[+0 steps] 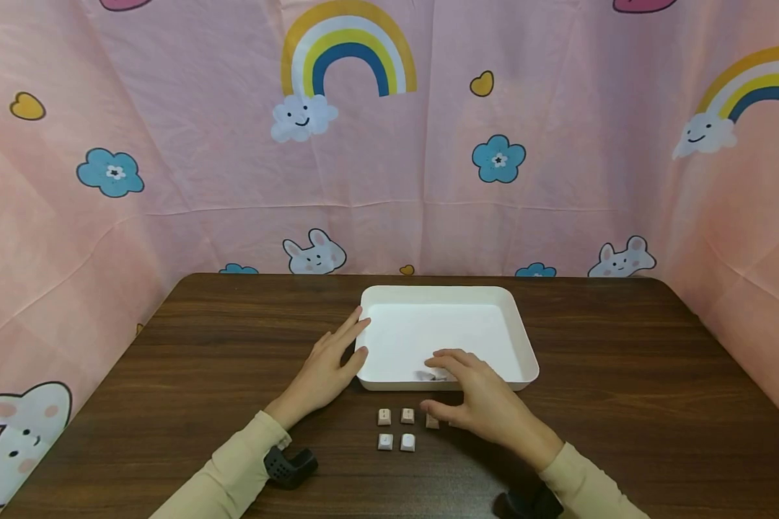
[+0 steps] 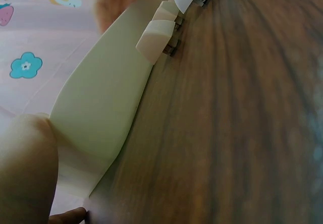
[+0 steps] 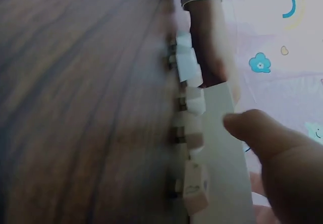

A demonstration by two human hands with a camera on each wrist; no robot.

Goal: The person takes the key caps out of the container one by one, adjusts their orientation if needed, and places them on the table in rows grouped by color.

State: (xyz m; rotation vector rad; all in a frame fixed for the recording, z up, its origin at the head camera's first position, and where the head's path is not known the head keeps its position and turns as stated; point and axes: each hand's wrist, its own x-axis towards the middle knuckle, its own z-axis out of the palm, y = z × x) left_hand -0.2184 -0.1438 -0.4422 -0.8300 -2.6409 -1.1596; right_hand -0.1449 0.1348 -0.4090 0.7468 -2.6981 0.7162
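A shallow white tray (image 1: 448, 386) lies on the table. My left hand (image 1: 321, 371) rests its fairly straight fingers and thumb against the tray's left side. Over the front wall hovers my right hand (image 1: 487, 404), thumb and fingers apart, nothing seen between them. Below its fingertips, a small greyish thing (image 1: 431, 375) lies in the tray, too unclear to name. In front of the tray stand beige keycaps (image 1: 384, 417) in a row, partly covered by the right hand, and two white keycaps (image 1: 407, 442) nearer me. Dark switch-like bases show under the keycaps (image 2: 156, 37) in the left wrist view.
The brown wooden table (image 1: 266, 310) reaches back to a pink curtain (image 1: 201, 144) printed with rainbows and rabbits. Black wrist devices sit near both cuffs, one beside the left sleeve (image 1: 227, 461).
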